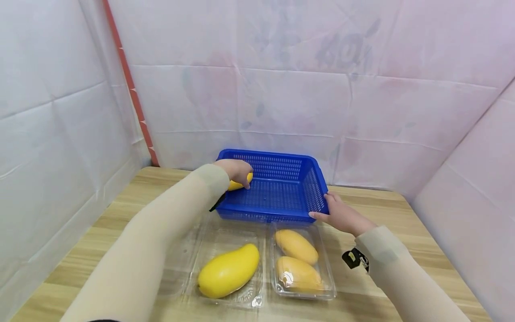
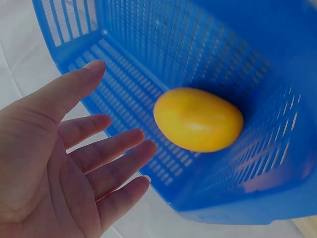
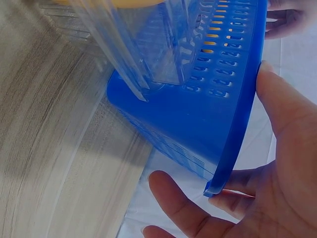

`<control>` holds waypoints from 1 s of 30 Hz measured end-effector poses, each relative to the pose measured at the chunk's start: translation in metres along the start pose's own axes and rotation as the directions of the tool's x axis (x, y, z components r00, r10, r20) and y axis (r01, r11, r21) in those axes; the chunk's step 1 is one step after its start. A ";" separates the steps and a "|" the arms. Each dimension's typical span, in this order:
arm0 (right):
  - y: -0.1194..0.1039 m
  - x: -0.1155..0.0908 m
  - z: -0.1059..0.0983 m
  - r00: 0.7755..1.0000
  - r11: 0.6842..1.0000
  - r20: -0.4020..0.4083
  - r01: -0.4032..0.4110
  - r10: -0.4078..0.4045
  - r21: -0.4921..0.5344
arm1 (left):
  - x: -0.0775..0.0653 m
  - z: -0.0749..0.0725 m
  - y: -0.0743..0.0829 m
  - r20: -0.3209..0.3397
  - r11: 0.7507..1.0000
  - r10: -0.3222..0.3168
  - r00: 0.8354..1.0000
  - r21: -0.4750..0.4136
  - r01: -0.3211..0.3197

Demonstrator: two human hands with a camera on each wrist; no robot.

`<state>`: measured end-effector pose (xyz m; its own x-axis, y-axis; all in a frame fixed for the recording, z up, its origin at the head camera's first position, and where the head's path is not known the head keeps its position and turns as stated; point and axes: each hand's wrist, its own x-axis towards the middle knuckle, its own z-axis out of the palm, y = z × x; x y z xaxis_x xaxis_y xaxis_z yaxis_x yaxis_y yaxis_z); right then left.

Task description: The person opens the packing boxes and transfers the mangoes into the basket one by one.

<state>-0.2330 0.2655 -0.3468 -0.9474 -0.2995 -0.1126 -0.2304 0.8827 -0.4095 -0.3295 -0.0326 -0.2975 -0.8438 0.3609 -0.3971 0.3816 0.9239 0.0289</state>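
Note:
In the head view, a blue plastic basket with slotted walls stands at the back of the table. My left hand reaches into its left end, over a yellow mango. The left wrist view shows that hand with fingers spread and loosely bent, a gap between them and the mango on the basket floor. At the basket's front right corner, my right hand grips the rim. Seen from the right wrist, its thumb lies on the rim and its fingers bend round the corner of the basket.
In front of the basket, a clear plastic tray carries a big yellow mango. To its right, a clear box holds two orange-yellow mangoes. Another clear tray lies partly behind my left sleeve. White sheeting surrounds the table.

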 end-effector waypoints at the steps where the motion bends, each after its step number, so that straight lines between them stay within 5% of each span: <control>1: 0.000 0.000 0.000 1.000 1.000 -0.002 0.001 -0.001 -0.001 | -0.001 0.001 0.002 0.000 1.000 0.003 1.000 -0.001 -0.003; 30: 0.002 0.002 -0.001 1.000 1.000 0.007 -0.010 0.010 0.014 | -0.032 0.027 0.011 0.000 0.992 0.072 0.997 0.104 -0.072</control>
<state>-0.2359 0.2674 -0.3471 -0.9483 -0.2928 -0.1228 -0.2174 0.8807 -0.4209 -0.2887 -0.0372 -0.3090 -0.8142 0.4269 -0.3936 0.4783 0.8774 -0.0378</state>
